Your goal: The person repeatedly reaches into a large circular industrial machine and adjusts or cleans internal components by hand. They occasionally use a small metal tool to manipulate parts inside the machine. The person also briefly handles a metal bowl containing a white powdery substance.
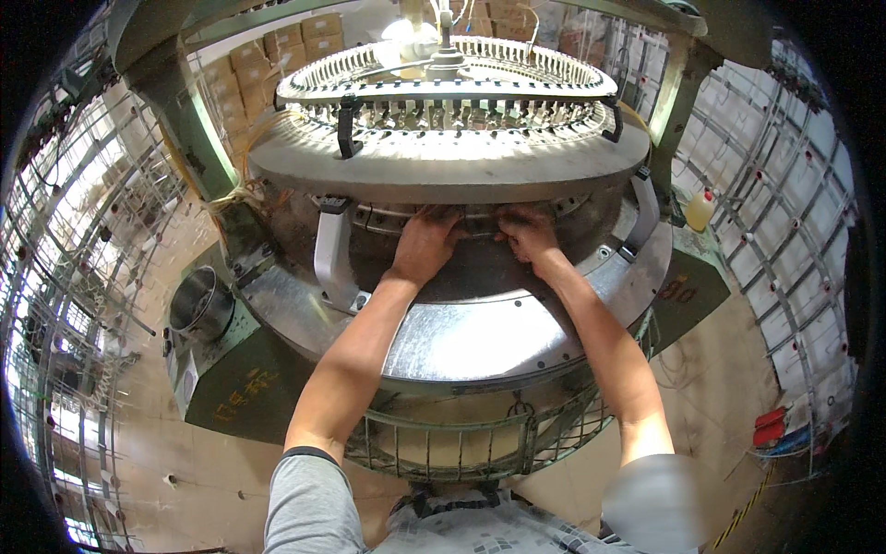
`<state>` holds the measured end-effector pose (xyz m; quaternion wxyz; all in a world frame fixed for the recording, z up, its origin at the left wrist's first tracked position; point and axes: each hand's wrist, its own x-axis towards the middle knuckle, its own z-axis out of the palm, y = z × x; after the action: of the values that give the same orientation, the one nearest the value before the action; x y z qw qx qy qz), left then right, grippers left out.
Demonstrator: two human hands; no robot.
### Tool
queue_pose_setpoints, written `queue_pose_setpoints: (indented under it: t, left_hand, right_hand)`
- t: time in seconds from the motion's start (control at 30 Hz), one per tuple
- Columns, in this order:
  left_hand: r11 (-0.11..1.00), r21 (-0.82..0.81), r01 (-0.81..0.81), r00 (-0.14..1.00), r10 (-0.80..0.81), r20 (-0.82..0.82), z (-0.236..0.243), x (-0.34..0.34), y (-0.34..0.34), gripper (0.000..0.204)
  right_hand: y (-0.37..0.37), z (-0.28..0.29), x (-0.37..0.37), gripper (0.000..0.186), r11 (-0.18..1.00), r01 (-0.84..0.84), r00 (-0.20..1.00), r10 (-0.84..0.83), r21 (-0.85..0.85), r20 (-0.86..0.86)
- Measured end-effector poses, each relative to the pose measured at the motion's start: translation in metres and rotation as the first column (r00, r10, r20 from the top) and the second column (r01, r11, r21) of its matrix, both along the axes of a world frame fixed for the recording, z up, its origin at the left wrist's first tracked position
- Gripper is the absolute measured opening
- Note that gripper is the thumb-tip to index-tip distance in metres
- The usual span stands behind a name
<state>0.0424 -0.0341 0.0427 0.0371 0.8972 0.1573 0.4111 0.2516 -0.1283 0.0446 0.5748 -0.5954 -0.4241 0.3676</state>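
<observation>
Hands side by side, left hand (426,242), right hand (528,233), fingers pressed into knitting machine cylinder (461,268); white bracket (330,254) beside left

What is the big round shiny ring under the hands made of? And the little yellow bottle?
The big round ring looks like bare metal, probably steel: grey, smooth and shiny, with light glinting off it. Both the left hand and the right hand press on the darker, dull band above it, likely metal too. The yellow bottle looks like plastic, though it is small.
</observation>
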Motion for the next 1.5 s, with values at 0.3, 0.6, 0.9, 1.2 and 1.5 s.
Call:
queue_pose_setpoints:
  t: [0.3, 0.6, 0.9, 1.2, 1.5]
  left_hand:
    - [1.000, 0.002, -0.016, 0.999, 0.016, 0.046, -0.002, -0.003, 0.005, 0.038]
    - [0.998, -0.063, -0.003, 0.999, 0.006, 0.047, -0.003, -0.002, 0.004, 0.033]
    - [0.998, -0.047, -0.032, 0.995, 0.036, 0.092, 0.000, -0.002, -0.001, 0.032]
    - [0.999, 0.021, -0.050, 0.994, 0.048, 0.101, 0.002, -0.003, -0.002, 0.032]
    - [0.998, 0.064, -0.023, 0.982, 0.011, 0.187, 0.009, 0.000, -0.005, 0.025]
  right_hand:
    - [0.012, -0.008, -0.013, 0.042, 0.959, 0.030, 0.695, -0.222, 0.281, 0.684]
    - [0.013, -0.011, -0.030, 0.036, 0.934, -0.125, 0.314, -0.282, 0.334, 0.907]
    - [0.010, -0.007, -0.029, 0.035, 0.949, -0.058, 0.340, -0.273, 0.309, 0.900]
    - [0.011, -0.011, -0.030, 0.031, 0.960, -0.007, 0.377, -0.257, 0.280, 0.890]
    - [0.011, -0.011, -0.031, 0.039, 0.935, -0.076, 0.360, -0.299, 0.347, 0.884]
